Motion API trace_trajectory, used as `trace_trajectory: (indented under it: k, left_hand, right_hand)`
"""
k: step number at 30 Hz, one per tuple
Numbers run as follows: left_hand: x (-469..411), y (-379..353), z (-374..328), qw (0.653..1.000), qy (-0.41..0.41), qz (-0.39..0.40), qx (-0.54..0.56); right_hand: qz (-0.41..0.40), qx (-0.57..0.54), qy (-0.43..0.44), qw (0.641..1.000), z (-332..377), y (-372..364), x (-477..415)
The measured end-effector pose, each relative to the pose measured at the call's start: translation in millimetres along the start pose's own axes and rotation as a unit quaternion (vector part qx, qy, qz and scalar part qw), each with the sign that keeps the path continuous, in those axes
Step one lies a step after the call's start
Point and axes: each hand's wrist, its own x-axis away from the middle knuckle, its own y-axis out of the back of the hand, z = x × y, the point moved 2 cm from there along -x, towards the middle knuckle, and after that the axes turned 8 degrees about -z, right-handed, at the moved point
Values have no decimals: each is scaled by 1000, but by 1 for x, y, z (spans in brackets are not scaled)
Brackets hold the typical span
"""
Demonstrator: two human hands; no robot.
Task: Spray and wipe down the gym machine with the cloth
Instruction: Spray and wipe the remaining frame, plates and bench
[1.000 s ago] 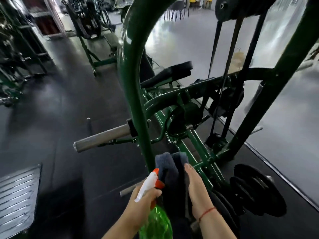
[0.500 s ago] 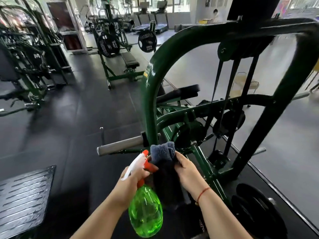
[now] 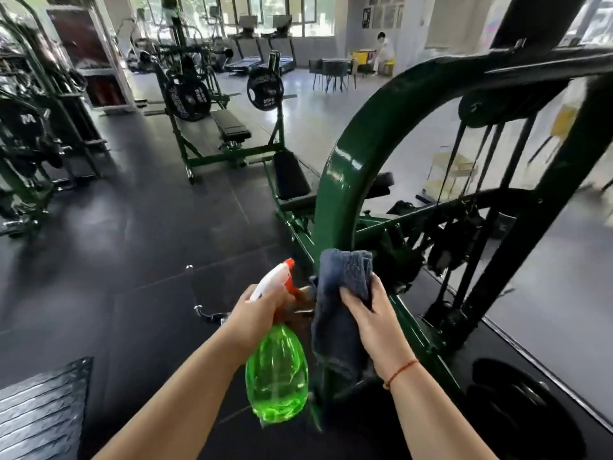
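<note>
The left grip point(image 3: 262, 313) is clamped around the neck of a translucent green spray bottle point(image 3: 277, 373), with its fingers curled at the orange trigger. The white spray head with its orange tip rises above the knuckles and points up and to the right, towards the gym machine point(image 3: 348, 154). The bottle's round body hangs below the hand, tilted.

The right grip point(image 3: 371, 313) is closed on a dark blue-grey cloth point(image 3: 341, 277). The fingers fold over its right side, and a red string bracelet point(image 3: 401, 370) circles the wrist. The bunched top of the cloth stands above the fingertips, and its loose tail hangs down past the palm, just beside the bottle's body. The cloth sits between the two grips, close to the spray head. It lies over the lower part of the machine's thick, glossy green upright, which curves up and to the right into the top bar. The cloth hides whether it actually presses on the paint.

Black weight plates point(image 3: 517, 400) lie low on the right by the machine's base, on the dark rubber floor point(image 3: 132, 244). A ribbed metal plate point(image 3: 39, 410) shows at the lower left. Farther back stands a green press rack with a 20 kg plate point(image 3: 265, 89). Beyond it are treadmills point(image 3: 262, 44) by the windows, and a seated person point(image 3: 383, 44) near some chairs.
</note>
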Motion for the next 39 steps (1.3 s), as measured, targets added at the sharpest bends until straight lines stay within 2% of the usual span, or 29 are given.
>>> trace_trajectory:
  k: [1, 6, 9, 12, 15, 18, 21, 23, 25, 28, 30, 34, 36, 38, 39]
  left_hand:
    - [-15, 11, 3, 999, 1, 8, -37]
    - [-59, 48, 9, 973, 52, 164, -151]
    - [-71, 61, 18, 953, 50, 195, -226]
    - [-83, 73, 31, 920, 26, 216, -327]
    - [-93, 81, 36, 888, 7, 239, -392]
    - [-97, 87, 36, 878, -2, 230, -419]
    - [-99, 100, 34, 872, -3, 214, -440]
    - [-102, 114, 33, 882, 9, 209, -421]
    - [-106, 131, 34, 897, 23, 200, -393]
    - [-110, 154, 36, 909, 29, 176, -378]
    - [-110, 165, 35, 911, 39, 151, -382]
    - [-112, 181, 34, 931, 46, 115, -343]
    - [-114, 185, 34, 940, 48, 109, -320]
    - [-113, 190, 31, 949, 54, 106, -291]
    - [-111, 191, 29, 953, 56, 111, -276]
  right_hand:
    - [-29, 8, 17, 999, -1, -6, -2]
    - [-108, 65, 74, 989, -7, -41, -4]
    - [-174, 88, 87, 977, -16, -54, -5]
    - [-228, 172, 113, 952, -26, -62, -2]
    - [-260, 293, 161, 906, -29, -71, -1]
    - [-217, 389, 182, 877, -28, -82, -12]
    - [-155, 475, 134, 856, -37, -94, -30]
    - [-126, 544, 81, 825, -49, -110, -33]
    - [-105, 593, 66, 796, -61, -130, -27]
    - [-81, 607, 81, 787, -67, -156, -16]
    - [-54, 609, 131, 780, -67, -173, -8]
    - [45, 617, 190, 762, -64, -204, 7]
    - [101, 642, 172, 740, -53, -210, -3]
    - [99, 677, 127, 718, -42, -207, -30]
    - [91, 707, 96, 694, -39, -201, -49]
